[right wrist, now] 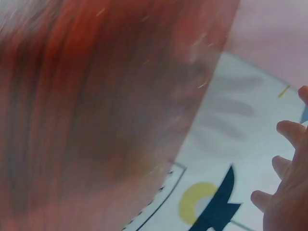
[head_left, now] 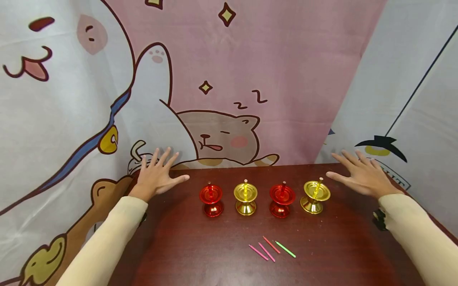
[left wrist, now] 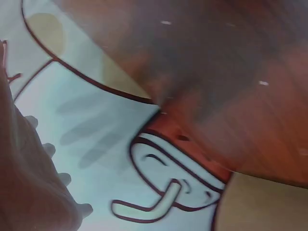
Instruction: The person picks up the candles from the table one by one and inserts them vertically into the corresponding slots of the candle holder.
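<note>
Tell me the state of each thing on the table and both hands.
Left hand: spread, empty
Right hand: spread, empty
Left red holder: upright, red stick inside
Left gold holder: upright, yellow stick inside
Right red holder: upright, red stick inside
Right gold holder: upright, yellow stick inside
Left pink stick: lying
Right pink stick: lying
Loose red stick: lying
Green stick: lying

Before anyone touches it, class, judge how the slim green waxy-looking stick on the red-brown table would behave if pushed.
The green stick lies straight, so probably stiff. Its slender rod shape suggests little weight and, on the flat table, possible rolling.
</note>
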### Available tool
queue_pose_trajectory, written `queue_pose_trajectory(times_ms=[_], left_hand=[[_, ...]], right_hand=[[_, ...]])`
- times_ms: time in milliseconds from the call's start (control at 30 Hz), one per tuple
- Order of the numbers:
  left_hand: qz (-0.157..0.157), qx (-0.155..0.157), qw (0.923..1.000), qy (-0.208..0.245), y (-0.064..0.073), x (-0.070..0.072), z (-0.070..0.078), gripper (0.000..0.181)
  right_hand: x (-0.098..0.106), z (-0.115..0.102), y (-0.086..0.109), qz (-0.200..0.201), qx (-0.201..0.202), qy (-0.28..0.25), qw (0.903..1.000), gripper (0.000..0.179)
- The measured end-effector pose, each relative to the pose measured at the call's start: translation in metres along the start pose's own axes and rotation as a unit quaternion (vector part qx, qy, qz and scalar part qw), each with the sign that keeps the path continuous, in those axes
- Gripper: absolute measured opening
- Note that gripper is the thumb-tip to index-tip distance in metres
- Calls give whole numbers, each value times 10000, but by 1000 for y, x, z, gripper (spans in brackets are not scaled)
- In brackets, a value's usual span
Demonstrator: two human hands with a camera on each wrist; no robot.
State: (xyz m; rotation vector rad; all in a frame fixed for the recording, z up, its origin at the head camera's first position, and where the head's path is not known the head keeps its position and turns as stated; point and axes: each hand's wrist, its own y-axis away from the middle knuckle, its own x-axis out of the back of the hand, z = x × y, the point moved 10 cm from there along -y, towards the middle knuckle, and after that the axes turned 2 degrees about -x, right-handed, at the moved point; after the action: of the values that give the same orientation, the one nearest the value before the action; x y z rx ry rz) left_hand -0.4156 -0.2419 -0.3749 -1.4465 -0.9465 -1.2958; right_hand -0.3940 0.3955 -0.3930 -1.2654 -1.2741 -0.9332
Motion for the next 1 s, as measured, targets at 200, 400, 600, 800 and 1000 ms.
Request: queue_pose_trajectory(times_ms=[200, 400, 600, 800, 1000], left_hand=[[232, -229, 9991, 261, 1, 18, 27, 105], [519, -375, 9949, 778, 10, 36, 49, 98], [840, -567, 9784, 1803, 32, 54, 65, 86], [1072, -1051, 9442, 2932, 53, 62, 86, 79], [929, -1312, 9154, 3691, 60, 61, 104, 78]], right_hand=[[15, -30, 0, 77, 270, -255, 9993, 88], [35, -60, 7, 234, 599, -676, 9956, 73], [59, -97, 27, 593, 984, -1109, 9872, 65], [76, -135, 51, 1050, 1608, -1778, 9651, 60], [86, -177, 73, 932, 2106, -2813, 9316, 61]])
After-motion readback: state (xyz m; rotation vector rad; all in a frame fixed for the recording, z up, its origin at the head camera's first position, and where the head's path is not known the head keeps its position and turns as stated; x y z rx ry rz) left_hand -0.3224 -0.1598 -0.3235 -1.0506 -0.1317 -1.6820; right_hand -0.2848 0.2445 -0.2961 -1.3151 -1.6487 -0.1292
